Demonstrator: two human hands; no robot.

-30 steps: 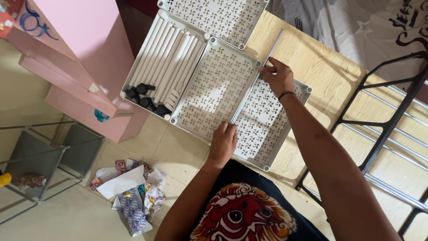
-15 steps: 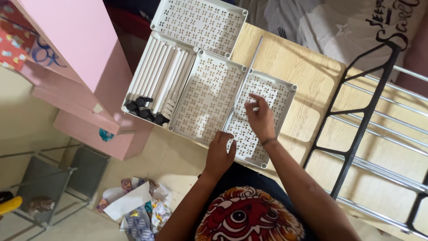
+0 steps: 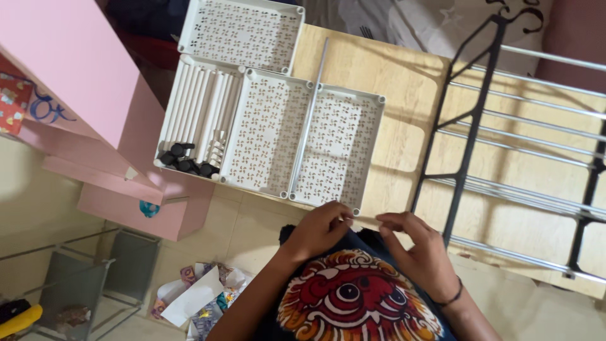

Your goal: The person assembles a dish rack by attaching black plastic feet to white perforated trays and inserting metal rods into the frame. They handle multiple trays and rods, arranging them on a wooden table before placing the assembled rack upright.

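White perforated tray [image 3: 338,148] with corner sockets; left hand [image 3: 322,230] and right hand [image 3: 420,252] grips loose, holding nothing.

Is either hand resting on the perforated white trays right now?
No. Both the left hand and right hand are off the white trays, near the table edge.

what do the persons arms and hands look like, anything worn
Both forearms are bare, no sleeves in view. The right hand has a thin dark band at its wrist. The left hand wears nothing that shows. No gloves or visible rings.
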